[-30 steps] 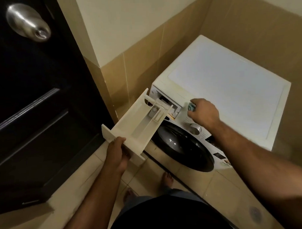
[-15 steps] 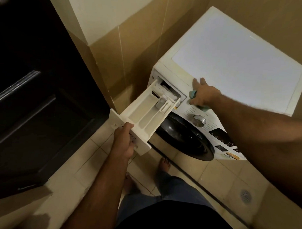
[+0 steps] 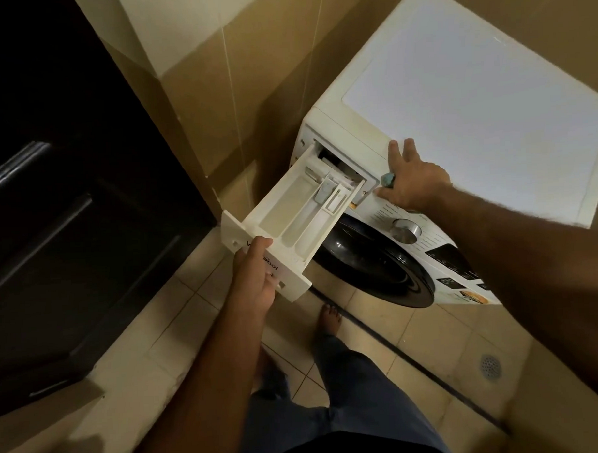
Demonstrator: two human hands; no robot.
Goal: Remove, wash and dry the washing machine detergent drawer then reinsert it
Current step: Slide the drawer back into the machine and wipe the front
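Observation:
The white detergent drawer (image 3: 290, 220) sticks out of its slot (image 3: 339, 160) at the top left of the white front-loading washing machine (image 3: 472, 95), its back end just inside the opening. My left hand (image 3: 258, 278) grips the drawer's front panel from below. My right hand (image 3: 411, 178) rests on the machine's top front edge beside the slot, fingers spread, with a small teal cloth (image 3: 388, 180) pinched under the palm.
A dark door (image 3: 69, 200) stands at the left. Tiled walls close in behind the machine. The round dark porthole (image 3: 377, 267) and control dial (image 3: 405, 231) face me. My bare feet stand on the tiled floor; a floor drain (image 3: 490, 367) is at the right.
The drawer was free and tilted in the air; my left hand has lined it up and slid its back end into the slot. My right hand shifted onto the machine's top edge.

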